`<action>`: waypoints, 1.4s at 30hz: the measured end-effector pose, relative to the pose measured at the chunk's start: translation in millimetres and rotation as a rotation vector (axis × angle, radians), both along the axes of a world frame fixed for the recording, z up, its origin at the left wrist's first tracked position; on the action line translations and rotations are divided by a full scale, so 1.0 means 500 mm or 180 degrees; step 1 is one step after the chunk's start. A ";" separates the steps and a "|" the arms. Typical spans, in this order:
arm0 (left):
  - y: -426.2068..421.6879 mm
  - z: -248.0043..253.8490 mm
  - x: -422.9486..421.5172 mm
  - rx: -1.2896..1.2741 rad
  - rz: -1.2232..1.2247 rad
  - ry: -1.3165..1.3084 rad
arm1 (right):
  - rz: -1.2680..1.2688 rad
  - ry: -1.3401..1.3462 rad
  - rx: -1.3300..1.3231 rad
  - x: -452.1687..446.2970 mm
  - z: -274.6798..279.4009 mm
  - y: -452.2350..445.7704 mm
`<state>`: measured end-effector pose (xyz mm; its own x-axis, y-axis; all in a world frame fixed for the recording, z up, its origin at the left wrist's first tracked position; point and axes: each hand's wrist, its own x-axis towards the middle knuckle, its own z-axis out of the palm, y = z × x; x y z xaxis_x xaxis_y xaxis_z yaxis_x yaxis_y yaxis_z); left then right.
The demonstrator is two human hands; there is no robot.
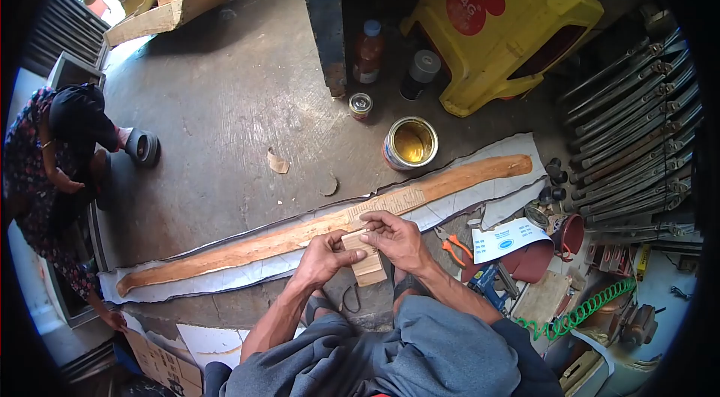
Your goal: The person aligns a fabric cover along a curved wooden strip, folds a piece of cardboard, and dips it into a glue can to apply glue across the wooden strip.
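Both hands meet above the middle of a long, curved brown strip (262, 245) lying on pale sheeting (480, 198). My left hand (324, 260) pinches a small, flat light wooden piece (367, 268) with the thumb across its face. My right hand (396, 238) grips the same piece at its upper right edge, fingertips close together. The piece shows parallel grain or grooves and a line across it. Just beyond my fingers, a patch of small light wooden slats (401, 200) lies on the strip. The undersides of my fingers are hidden.
An open can of yellow liquid (411, 143) stands beyond the strip, near a small jar (360, 104), a bottle (368, 52) and a spray can (420, 74). A yellow plastic stool (502, 22) is behind. Orange-handled pliers (456, 248) lie right. Another person (64, 134) sits left.
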<state>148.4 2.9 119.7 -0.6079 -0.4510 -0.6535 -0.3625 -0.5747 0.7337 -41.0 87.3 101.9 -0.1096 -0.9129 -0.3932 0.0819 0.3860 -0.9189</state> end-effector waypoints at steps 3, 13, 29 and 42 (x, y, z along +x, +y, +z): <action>0.006 -0.014 0.005 0.0059 0.0482 0.0127 | -0.0025 -0.0019 0.0100 0.007 -0.005 0.011; 0.016 -0.026 0.006 0.0083 0.0736 0.0147 | 0.0577 0.0706 0.0435 -0.012 0.027 0.004; 0.039 -0.076 -0.081 0.1292 0.2278 0.1441 | -0.1377 -0.1072 0.0136 0.023 -0.013 0.005; 0.038 -0.084 -0.123 0.1254 0.1994 0.1048 | -0.1338 -0.0781 0.0323 -0.047 0.022 0.011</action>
